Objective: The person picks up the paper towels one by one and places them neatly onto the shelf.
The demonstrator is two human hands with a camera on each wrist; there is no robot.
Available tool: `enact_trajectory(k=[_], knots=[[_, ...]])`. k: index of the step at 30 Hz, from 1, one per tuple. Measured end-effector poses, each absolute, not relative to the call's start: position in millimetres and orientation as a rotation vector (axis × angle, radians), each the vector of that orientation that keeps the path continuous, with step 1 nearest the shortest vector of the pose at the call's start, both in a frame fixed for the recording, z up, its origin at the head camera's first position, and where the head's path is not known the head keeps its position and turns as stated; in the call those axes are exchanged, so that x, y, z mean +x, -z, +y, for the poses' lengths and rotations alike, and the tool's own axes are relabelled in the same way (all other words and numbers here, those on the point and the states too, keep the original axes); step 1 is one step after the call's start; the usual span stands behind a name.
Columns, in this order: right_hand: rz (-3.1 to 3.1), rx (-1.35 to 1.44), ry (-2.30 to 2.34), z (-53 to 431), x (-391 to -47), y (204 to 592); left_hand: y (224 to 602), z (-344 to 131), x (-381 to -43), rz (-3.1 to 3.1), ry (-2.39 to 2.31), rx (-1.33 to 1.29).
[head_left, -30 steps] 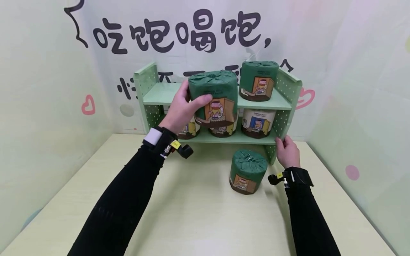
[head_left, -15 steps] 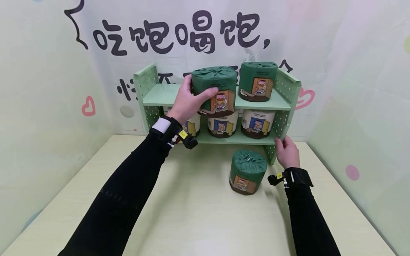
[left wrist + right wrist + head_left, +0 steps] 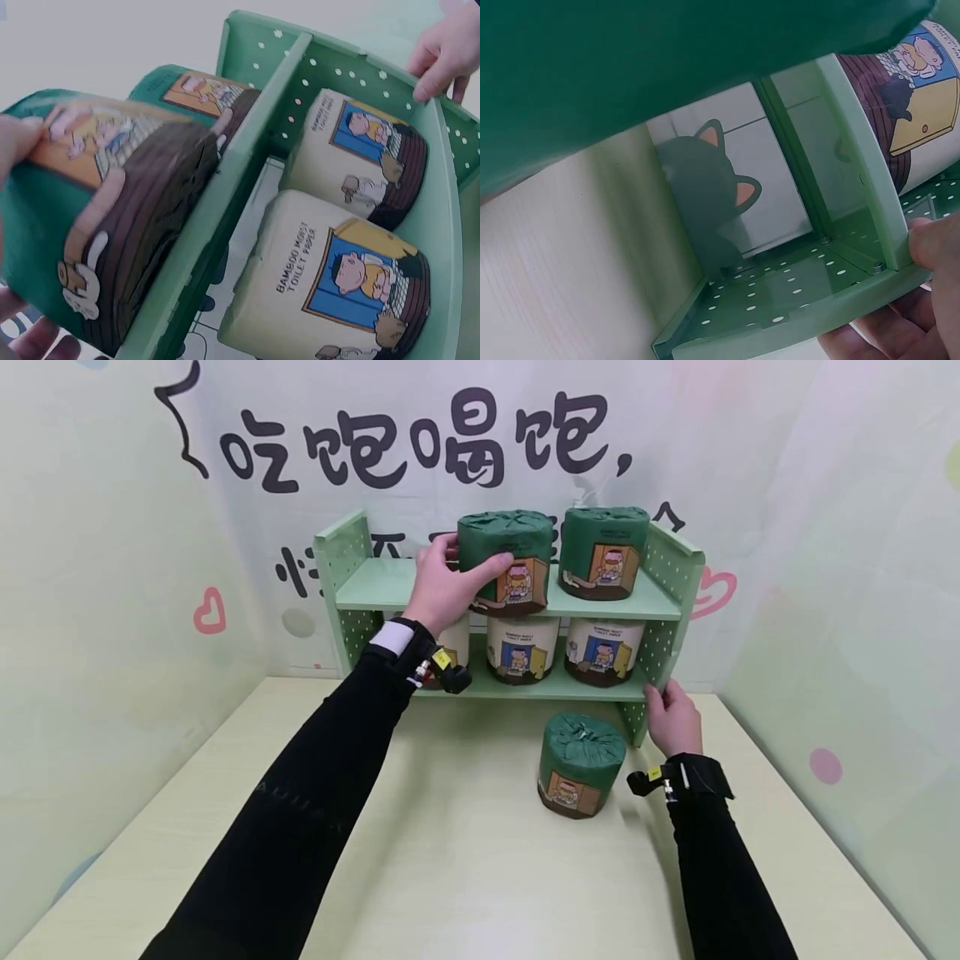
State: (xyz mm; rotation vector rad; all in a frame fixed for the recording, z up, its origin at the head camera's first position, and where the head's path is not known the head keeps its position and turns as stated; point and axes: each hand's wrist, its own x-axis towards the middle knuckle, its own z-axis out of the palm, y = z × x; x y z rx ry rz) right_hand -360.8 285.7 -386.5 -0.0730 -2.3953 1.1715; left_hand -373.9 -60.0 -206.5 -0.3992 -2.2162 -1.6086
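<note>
My left hand (image 3: 442, 583) grips a green-wrapped toilet paper roll (image 3: 498, 547), thumb across its front and fingers round its left side. The roll is upright at the upper board of a light green shelf rack (image 3: 382, 581), its base right at the board's front edge. To its right, a second green roll (image 3: 606, 547) stands on the same board. My right hand (image 3: 675, 720) holds the rack's right side panel low down; in the right wrist view the thumb (image 3: 930, 241) lies on the panel's edge. A third green roll (image 3: 577, 768) stands on the table near that hand.
Three cream toilet paper rolls stand on the lower board: a middle one (image 3: 521, 652), a right one (image 3: 603, 652) and a left one (image 3: 456, 643) partly hidden by my left arm. The rack stands on a pale table (image 3: 450, 860) against a printed wall (image 3: 480, 493).
My left hand has brought the green roll back and slightly right, up to the upper board, uncovering more of the cream rolls below. My right hand has stayed on the side panel.
</note>
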Motion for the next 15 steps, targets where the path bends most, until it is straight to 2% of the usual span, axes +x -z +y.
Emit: enact_trajectory(k=[15], knots=[[-2.379, -0.058, -1.174, 287.7, -363.3, 389.3, 201.1, -49.5, -382.6, -2.228, 1.524, -0.268]])
